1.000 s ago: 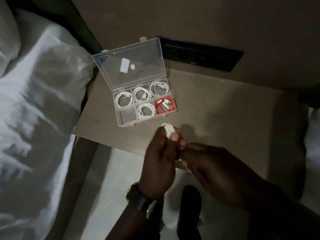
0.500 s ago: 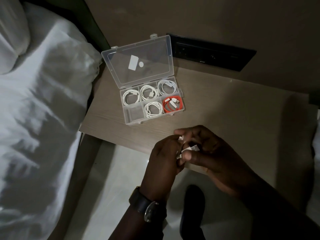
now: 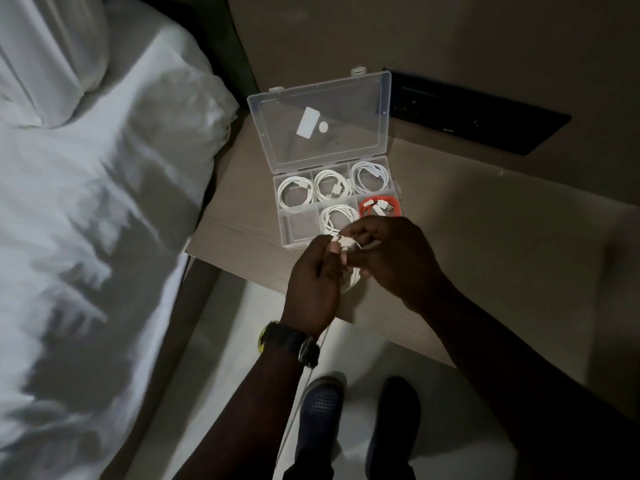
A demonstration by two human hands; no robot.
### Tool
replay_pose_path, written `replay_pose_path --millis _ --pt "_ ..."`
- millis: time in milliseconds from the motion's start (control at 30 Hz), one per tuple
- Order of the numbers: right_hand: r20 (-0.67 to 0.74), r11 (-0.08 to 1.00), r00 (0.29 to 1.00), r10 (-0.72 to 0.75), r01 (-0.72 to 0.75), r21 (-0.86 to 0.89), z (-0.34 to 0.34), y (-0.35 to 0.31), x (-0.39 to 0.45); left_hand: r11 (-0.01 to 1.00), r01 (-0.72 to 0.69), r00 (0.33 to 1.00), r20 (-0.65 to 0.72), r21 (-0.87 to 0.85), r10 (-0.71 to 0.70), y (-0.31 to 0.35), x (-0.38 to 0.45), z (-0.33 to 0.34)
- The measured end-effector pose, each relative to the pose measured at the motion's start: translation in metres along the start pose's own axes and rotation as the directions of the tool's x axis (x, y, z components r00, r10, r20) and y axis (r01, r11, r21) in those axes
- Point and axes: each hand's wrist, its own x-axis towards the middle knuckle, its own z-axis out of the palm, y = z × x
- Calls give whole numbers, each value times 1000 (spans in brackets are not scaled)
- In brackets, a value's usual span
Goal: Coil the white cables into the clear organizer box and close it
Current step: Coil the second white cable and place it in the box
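Note:
The clear organizer box lies on the bedside table with its lid standing open. Coiled white cables fill its three back compartments and the front middle one. An orange cable fills the front right one, and the front left compartment holds nothing. My left hand and my right hand meet just in front of the box, both gripping a white cable. Loops of it show between my palms, and its loose end hangs down past my left wrist toward the floor.
A bed with white sheets lies close on the left. The wooden bedside table runs to the right, with a black socket panel on the wall behind it. My two dark shoes stand on the pale floor below.
Both hands moved forward with the white cable, from the table's front edge to right in front of the box. A loose end now hangs below my left wrist.

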Motion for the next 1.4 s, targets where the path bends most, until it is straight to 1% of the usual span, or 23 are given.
replay_pose_path --millis 67,133,200,333,400,500,600,633,667,733,800,900,1000,1067,1133,1200,1233,1267,1333,1400 --pt "-22 999 999 -34 34 11 17 -5 25 999 -31 995 -99 22 33 -11 18 -7" --pt "-46 998 998 -53 54 35 36 -9 51 997 -39 975 -214 71 54 -24 39 -17" --pt "-82 998 995 -51 53 17 51 -10 78 990 -23 960 -273 137 60 -35 61 -28" --pt "-96 1000 995 -12 12 7 72 -1 112 950 -37 948 -290 309 131 -50 86 -47" --pt "-107 998 994 -32 26 -49 80 6 116 923 -66 945 -273 378 180 -55 90 -51" --pt "-135 980 981 -136 113 -165 87 12 118 891 -89 933 -275 444 230 -58 94 -53" --pt "-92 906 957 -276 227 -358 87 19 119 835 -72 930 -266 545 254 -62 97 -55" --pt "-65 873 950 -307 254 -416 86 22 119 827 -51 933 -268 560 239 -64 97 -57" --pt "-47 849 945 -324 269 -455 87 25 119 840 -35 936 -277 541 217 -65 99 -58" --pt "-47 821 935 -352 284 -496 88 29 116 888 -24 934 -308 459 184 -66 102 -59" --pt "-27 785 910 -413 341 -518 88 32 115 900 -15 928 -328 437 175 -64 104 -57" --pt "60 734 874 -483 442 -516 87 35 111 902 -3 939 -309 433 152 -67 103 -55" --pt "169 668 881 -442 449 -594 81 38 111 899 7 942 -305 438 141 -72 103 -55" --pt "260 597 867 -425 485 -640 73 41 111 892 4 946 -291 452 144 -72 103 -55" --pt "331 493 814 -478 560 -666 66 46 105 883 -1 947 -282 468 151 -71 103 -55" --pt "338 367 750 -568 599 -712 63 54 97 877 -32 950 -257 480 176 -73 101 -56" --pt "342 328 737 -583 599 -731 62 59 95 872 -54 953 -234 486 190 -73 100 -57" --pt "353 319 751 -559 587 -744 63 63 94 864 -76 958 -205 497 202 -74 98 -59" --pt "371 337 803 -466 549 -764 65 67 94 838 -125 965 -131 531 227 -75 93 -62" --pt "367 362 831 -417 522 -772 66 67 95 826 -191 968 -37 530 248 -77 84 -65"
